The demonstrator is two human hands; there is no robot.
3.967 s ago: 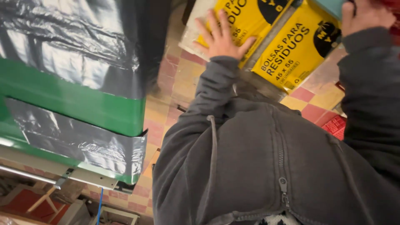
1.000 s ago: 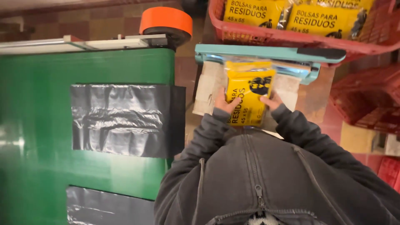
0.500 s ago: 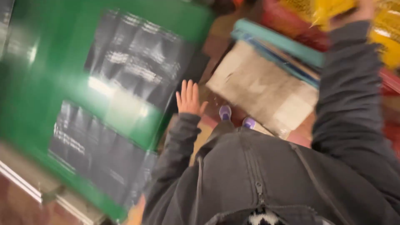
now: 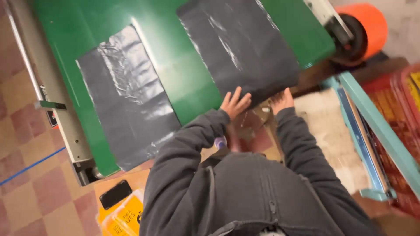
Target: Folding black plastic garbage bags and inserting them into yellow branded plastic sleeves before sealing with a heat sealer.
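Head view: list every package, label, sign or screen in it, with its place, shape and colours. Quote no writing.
Yellow packets: bottom left on the floor, flat rectangles, yellow with black print.
Dark phone: lying just above those packets, small black rectangle, screen blank.
Yellow package: far right edge inside the red crate, only a yellow strip with dark marks shows.
No signs or lit screens show.

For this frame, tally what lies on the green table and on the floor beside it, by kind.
Black plastic bags on the green table: 2; the left hand and the right hand are at the edge of the nearer one
Yellow packets on the floor: 1
Black phone: 1
Total: 4
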